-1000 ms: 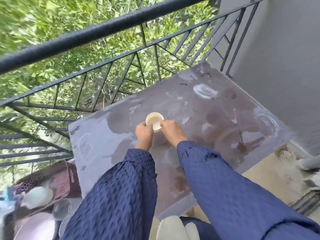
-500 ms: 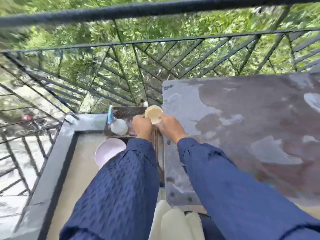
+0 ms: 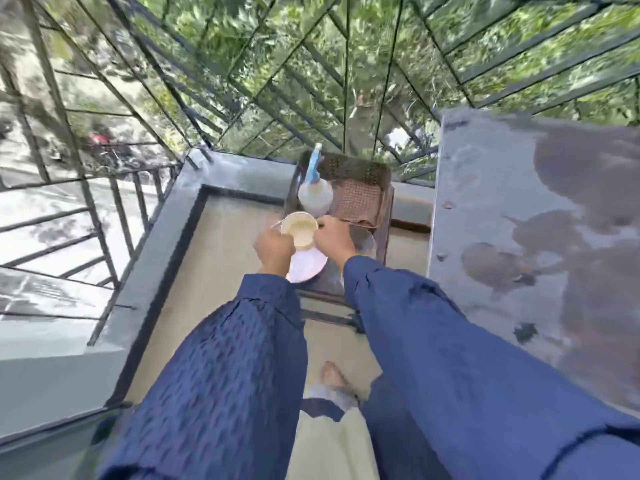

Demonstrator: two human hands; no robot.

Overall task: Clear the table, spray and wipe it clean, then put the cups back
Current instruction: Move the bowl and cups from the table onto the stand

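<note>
Here, from the head view, both hands close on one cream cup (image 3: 300, 229): the left hand (image 3: 274, 247) grips its near-left side, the right hand (image 3: 333, 238) pinches its right rim. The cup hangs over a pale plate (image 3: 307, 267), off the table (image 3: 540, 237), which lies well to the cup's right, wet and blotched. Just beyond the cup stands a white spray bottle (image 3: 315, 195) beside what seems a brown woven cloth (image 3: 358, 202), blurred. A railing (image 3: 104, 140) runs beyond.

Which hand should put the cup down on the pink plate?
Probably the left hand: it is right over the pink plate. Both hands hold the cup; the right hand sits nearer the chair side.
</note>
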